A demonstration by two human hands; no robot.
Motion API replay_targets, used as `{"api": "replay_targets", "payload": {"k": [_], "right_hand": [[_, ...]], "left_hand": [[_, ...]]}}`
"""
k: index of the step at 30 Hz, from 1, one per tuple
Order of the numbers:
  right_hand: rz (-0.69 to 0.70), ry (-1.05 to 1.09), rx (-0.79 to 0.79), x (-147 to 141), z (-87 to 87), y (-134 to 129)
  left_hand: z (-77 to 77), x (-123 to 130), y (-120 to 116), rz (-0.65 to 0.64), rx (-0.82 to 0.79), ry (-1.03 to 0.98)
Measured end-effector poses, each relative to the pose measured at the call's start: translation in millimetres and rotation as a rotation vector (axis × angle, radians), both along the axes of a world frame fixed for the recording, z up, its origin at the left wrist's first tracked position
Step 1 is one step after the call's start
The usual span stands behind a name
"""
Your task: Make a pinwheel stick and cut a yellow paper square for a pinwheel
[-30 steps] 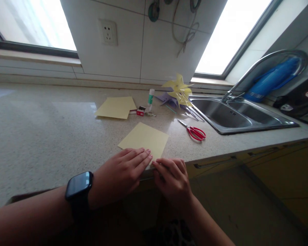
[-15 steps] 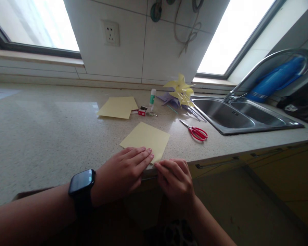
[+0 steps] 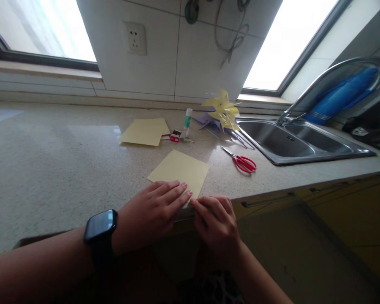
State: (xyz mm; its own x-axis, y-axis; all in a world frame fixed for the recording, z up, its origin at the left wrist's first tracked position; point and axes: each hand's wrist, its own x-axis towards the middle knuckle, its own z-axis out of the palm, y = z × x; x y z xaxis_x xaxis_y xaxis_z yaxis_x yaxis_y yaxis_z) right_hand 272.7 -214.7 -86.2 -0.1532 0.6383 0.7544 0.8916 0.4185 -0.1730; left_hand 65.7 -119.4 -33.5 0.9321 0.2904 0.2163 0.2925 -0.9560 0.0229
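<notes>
Head view: I have both bare hands at the near edge of the desk (image 3: 66, 169), working at a yellow paper sheet (image 3: 179, 166) that lies there, turned cornerwise. The left hand (image 3: 153, 211), with a dark smartwatch (image 3: 100, 226) at its wrist, rests flat on the near left part of the sheet, fingers stretched out and gripping nothing. The right hand (image 3: 217, 223) is just right of it, fingers curled, tips at the sheet's near corner; that corner is mostly hidden, so I cannot tell whether they pinch it.

Beyond the sheet, to the far left, I see more yellow paper (image 3: 142, 131). Just right of that sits a small red box (image 3: 175, 135), with a glue stick (image 3: 188, 119) upright near it. A yellow pinwheel (image 3: 223, 112) lies farther right, over purple folded paper (image 3: 205, 120). Red-handled scissors (image 3: 245, 164) lie to the right of my sheet, blades toward the far left, between it and the steel sink (image 3: 272, 137).
</notes>
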Motion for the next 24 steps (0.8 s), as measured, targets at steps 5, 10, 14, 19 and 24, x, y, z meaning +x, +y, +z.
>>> {"api": "replay_targets", "payload": {"k": [5, 10, 14, 19, 24], "right_hand": [[-0.027, -0.015, -0.014, -2.0, 1.4, 1.0], [-0.080, -0.055, -0.043, -4.5, 4.4, 2.7], [-0.121, -0.080, -0.085, -6.5, 5.7, 3.7], [-0.144, -0.114, -0.135, -8.9, 6.2, 4.1], [-0.116, -0.095, -0.119, -7.1, 4.8, 0.4]], "left_hand": [[0.1, 0.0, -0.4, 0.008, -0.013, 0.009], [-0.3, -0.5, -0.3, 0.008, -0.008, 0.003], [0.8, -0.3, -0.5, 0.015, -0.023, 0.002], [1.0, -0.1, -1.3, 0.024, -0.043, -0.011], [-1.0, -0.4, -0.3, 0.025, -0.043, -0.023]]}}
